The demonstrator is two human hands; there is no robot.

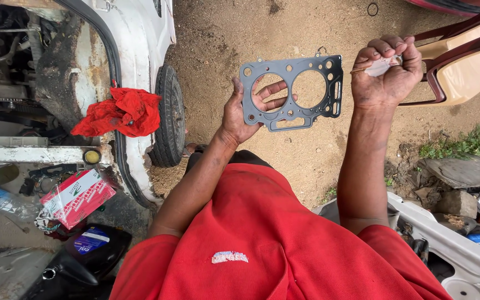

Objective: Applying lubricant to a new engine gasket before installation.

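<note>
I have the dark metal gasket (291,91) up in front of me in my left hand (244,111), held flat and facing me over the bare dirt ground (240,33); my fingers (270,89) pass behind it and show through the left of its two big round holes, and my thumb presses the left edge, so the hand is clamped on the gasket rather than spread. My right hand (387,72) is curled tight just beside the gasket's right end, fingers pressed together over a small pale scrap (380,66) that I cannot identify for certain, perhaps cloth or paper. To do this well I judge I should keep my grip on the outer rim and not on the thin bridges between the holes, since a sheet like this could kink easily, and keep it level while I look it over for dirt or creases. A red rag (122,113) hangs on the white vehicle (134,22) at my left, near its tyre (170,114), and a red and white box (79,197) lies below it
</note>
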